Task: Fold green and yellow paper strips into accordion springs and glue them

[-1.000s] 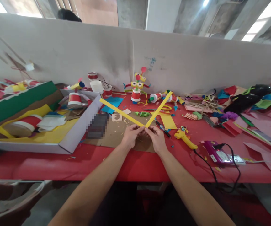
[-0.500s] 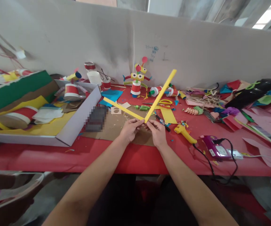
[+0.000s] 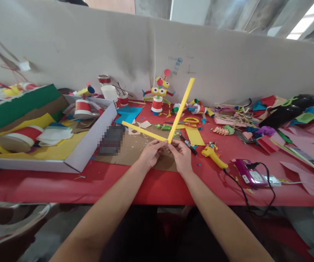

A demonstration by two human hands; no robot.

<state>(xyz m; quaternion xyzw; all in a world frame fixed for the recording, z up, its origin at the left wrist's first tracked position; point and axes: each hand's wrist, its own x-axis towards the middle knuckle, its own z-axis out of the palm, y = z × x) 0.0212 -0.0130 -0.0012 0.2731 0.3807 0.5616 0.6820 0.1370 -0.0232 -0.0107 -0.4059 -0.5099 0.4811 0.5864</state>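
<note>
My left hand [image 3: 152, 152] and my right hand [image 3: 181, 154] meet over a brown cardboard sheet [image 3: 116, 159]. Both are closed, pinching yellow paper strips where their ends come together in a V. One yellow strip [image 3: 143, 131] reaches out to the left, low over the cardboard. The other, a longer yellow strip [image 3: 182, 109], rises up and to the right. Whether the ends are glued or only overlap, my fingers hide. Just beyond them lie a green coiled paper spring [image 3: 164, 127], a yellow paper piece [image 3: 195, 136] and a dark pen [image 3: 187, 144].
A yellow glue gun [image 3: 214, 157] lies at right, its cord by a purple power box [image 3: 251, 172]. A box [image 3: 91, 136] with paper and cups stands left. Paper-cup figures [image 3: 157, 103] and yellow-handled scissors [image 3: 191, 120] sit behind. A black bottle [image 3: 288, 111] lies among paper scraps at right.
The longer strip's upper end has swung a little to the left, so the V is slightly narrower. Both hands keep their pinch at the joined ends.
</note>
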